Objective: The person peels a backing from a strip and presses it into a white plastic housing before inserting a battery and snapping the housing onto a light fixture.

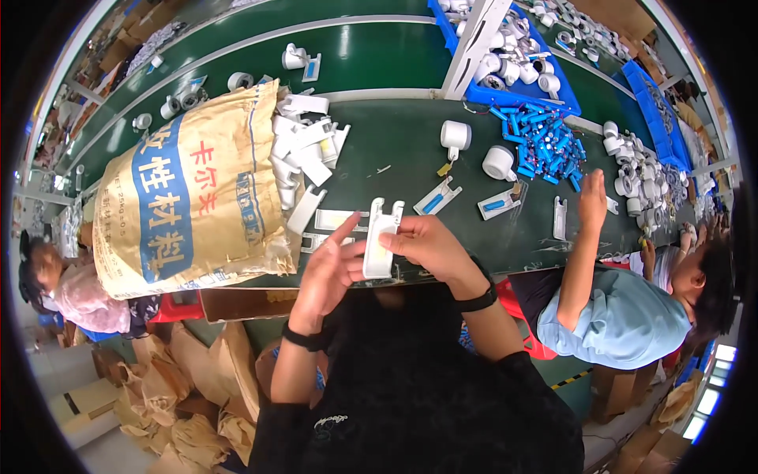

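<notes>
Between my hands, just over the table's near edge, is a white plastic housing [379, 251], long and tray-shaped with two prongs on top. My right hand [430, 246] grips its right side, the thumb lying across its face. On the other side my left hand [325, 272] has its fingers apart, the index stretched out; its other fingertips come close to the housing, and I cannot tell whether they touch. More white housings [338, 220] lie on the table behind my left hand. Farther on rest two housings with blue cells in them, one a tilted housing [437, 197], the other a flat housing [499, 203].
A large paper sack [189, 189] lies at left, white housings [309, 142] spilling from its mouth. Right of centre are a heap of blue cells [545, 142] and two round white heads [455, 136]. A blue crate [564, 99] stands behind. A co-worker's arm [586, 245] reaches in at right.
</notes>
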Demonstrator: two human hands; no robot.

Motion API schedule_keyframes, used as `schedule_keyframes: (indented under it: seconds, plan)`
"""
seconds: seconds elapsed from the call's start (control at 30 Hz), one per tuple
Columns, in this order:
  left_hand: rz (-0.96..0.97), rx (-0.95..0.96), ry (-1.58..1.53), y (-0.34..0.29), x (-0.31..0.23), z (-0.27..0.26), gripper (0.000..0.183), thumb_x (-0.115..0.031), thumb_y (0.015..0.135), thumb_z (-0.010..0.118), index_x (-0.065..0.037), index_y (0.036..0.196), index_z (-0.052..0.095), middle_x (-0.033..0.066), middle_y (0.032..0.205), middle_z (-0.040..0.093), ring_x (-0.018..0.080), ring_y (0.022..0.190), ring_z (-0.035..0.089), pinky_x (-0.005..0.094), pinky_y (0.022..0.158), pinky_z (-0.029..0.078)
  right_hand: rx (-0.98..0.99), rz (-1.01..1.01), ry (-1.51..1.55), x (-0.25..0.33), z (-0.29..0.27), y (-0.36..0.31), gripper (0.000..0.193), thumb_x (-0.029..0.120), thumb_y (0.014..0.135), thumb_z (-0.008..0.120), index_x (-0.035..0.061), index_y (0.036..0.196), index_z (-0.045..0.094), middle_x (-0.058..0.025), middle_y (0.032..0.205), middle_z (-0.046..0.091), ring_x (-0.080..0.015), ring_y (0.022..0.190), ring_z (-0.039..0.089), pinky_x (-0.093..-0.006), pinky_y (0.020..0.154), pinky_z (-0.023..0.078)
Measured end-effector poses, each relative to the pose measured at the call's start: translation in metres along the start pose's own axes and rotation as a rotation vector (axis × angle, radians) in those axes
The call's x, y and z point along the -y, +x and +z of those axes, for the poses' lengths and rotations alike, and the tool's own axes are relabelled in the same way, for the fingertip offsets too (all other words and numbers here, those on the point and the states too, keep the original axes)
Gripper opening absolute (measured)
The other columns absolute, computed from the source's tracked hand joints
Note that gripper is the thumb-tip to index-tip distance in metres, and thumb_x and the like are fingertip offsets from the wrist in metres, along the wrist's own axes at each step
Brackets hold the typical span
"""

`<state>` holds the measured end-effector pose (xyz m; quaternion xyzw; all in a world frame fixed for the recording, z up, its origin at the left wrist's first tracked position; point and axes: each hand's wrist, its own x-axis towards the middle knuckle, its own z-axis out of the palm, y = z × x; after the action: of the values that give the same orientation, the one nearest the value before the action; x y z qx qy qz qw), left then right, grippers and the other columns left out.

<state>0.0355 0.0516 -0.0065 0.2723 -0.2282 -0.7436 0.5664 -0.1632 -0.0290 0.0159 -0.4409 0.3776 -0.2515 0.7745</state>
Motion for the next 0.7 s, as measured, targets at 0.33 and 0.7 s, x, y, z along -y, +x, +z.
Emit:
schedule_keyframes:
  seconds: [0.33, 0.7]
  plan:
    - [-0.227, 0.120, -0.046, 0.013, 0.023, 0.009, 0.060, -0.016, 0.101, 0.061, -0.010, 0.155, 0.036, 0.0161, 0.142, 0.056, 0.0329, 0.117, 0.064, 0.0450, 0.100, 0.053, 0.099, 0.100, -0.137, 0.013, -0.028, -0.018, 0.022, 0.017, 0.094, 0.070, -0.0048, 0.098, 0.073, -0.0054, 0.083, 0.071, -0.0107, 0.074, 0.065, -0.0259, 0.069, 0.052]
    - [-0.095, -0.059, -0.130, 0.028, 0.018, 0.014, 0.063, -0.008, 0.099, 0.062, -0.013, 0.155, 0.036, 0.0140, 0.129, 0.065, 0.0256, 0.114, 0.065, 0.0405, 0.098, 0.055, -0.441, -0.740, -0.951, -0.011, -0.006, -0.033, 0.017, 0.013, 0.086, 0.076, 0.0107, 0.102, 0.077, -0.0055, 0.064, 0.055, -0.0157, 0.055, 0.054, -0.0333, 0.050, 0.039]
